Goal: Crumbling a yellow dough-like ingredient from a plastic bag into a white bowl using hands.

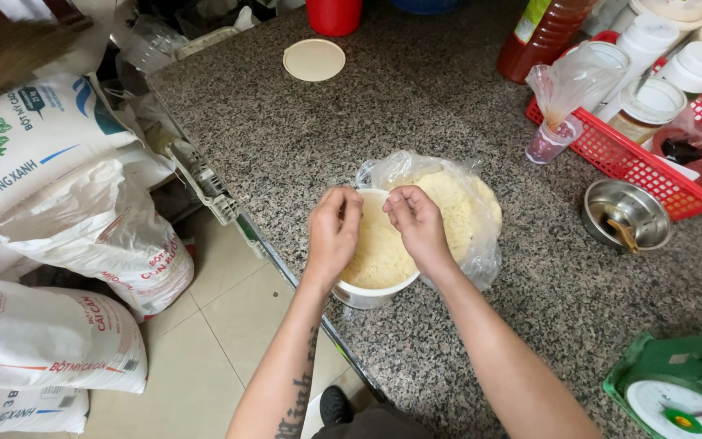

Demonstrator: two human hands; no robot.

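both hands pinch the rim of a clear plastic bag (457, 211) over a white tub (367, 289) of pale yellow grains: left grip (333, 232) narrow on the rim at the tub's left, right grip (418, 223) narrow on it just right of that. tub sits at the near edge of the granite surface (416, 97). left of the tub lie flour sacks (67, 211) on the floor; behind it a round lid (314, 59); right of it a steel bowl (626, 215) and red basket (652, 162)

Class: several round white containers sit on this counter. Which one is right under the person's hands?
The white tub of pale yellow grains at the counter edge, beneath both hands; the other white jars stand in the red basket.
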